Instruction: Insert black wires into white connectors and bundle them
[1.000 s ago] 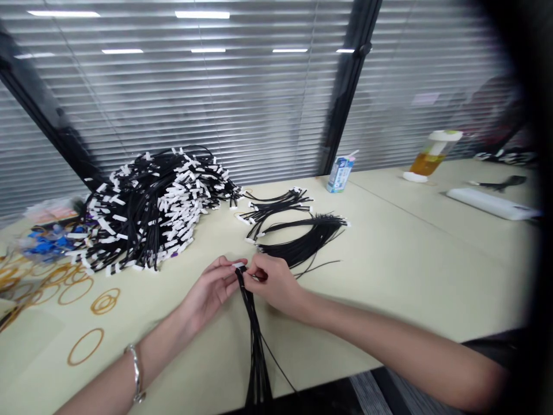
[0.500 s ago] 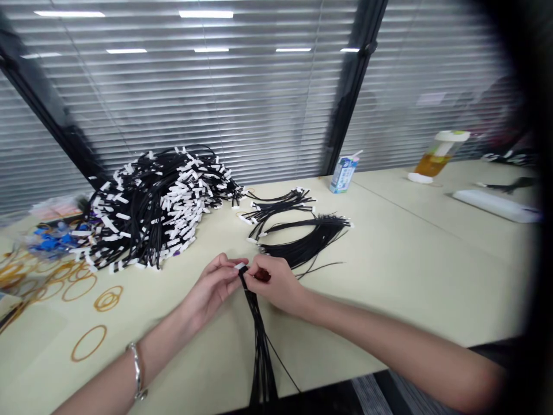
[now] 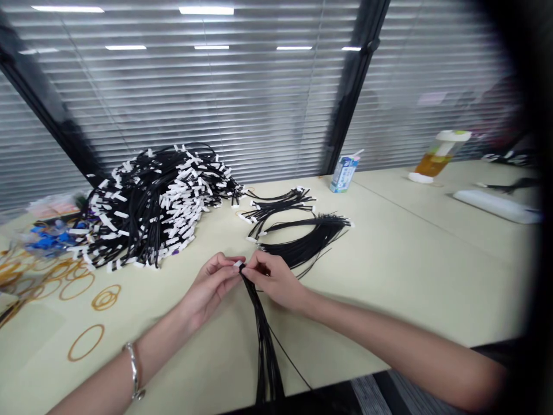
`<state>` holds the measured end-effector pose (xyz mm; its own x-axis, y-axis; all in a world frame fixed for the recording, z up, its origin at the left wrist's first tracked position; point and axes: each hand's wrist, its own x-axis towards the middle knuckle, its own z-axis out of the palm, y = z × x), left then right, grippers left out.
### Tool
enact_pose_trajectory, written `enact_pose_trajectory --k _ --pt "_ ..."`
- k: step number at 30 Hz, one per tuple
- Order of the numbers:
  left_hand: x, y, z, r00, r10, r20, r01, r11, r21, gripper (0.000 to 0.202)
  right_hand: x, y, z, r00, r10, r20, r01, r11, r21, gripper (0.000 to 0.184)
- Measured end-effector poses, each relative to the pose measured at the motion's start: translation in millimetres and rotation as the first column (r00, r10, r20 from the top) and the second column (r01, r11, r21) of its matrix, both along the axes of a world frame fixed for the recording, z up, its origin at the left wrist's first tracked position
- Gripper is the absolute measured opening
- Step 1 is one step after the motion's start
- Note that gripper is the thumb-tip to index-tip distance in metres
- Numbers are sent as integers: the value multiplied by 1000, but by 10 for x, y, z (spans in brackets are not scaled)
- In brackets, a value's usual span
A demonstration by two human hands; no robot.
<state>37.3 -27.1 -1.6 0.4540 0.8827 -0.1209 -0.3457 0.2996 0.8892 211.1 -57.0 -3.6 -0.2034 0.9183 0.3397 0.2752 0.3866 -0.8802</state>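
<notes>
My left hand [image 3: 218,282] pinches a small white connector [image 3: 238,264] between thumb and fingers. From that connector a bundle of black wires [image 3: 261,328] hangs down toward the table's front edge, one wire straying to the right. My right hand [image 3: 276,279] is closed with thumb and fingertips pressed at the wires, right beside the connector. Its fingers partly hide the spot where the wires meet the connector. Just beyond my right hand lies a bundle of loose black wires [image 3: 302,245].
A big heap of black cables with white connectors [image 3: 147,207] stands at the left back. Rubber bands [image 3: 86,342] and a bag of blue parts [image 3: 49,237] lie left. Several finished-looking cables [image 3: 285,202] lie behind. A drink carton [image 3: 344,173] and a cup [image 3: 438,155] stand right.
My right fingers have shifted slightly at the connector end of the wires. The lower part of the hanging wire bundle has swung a little to the right.
</notes>
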Motion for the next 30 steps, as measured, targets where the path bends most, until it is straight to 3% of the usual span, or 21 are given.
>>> enact_pose_trajectory --k 20,30 --pt "16 -28 -11 1000 24 -3 -24 1000 1 22 -69 -63 11 997 -67 -40 67 998 -3 21" --pt "73 -16 -15 994 87 61 -86 996 -30 17 -69 -12 -2 991 -106 88 96 990 104 18"
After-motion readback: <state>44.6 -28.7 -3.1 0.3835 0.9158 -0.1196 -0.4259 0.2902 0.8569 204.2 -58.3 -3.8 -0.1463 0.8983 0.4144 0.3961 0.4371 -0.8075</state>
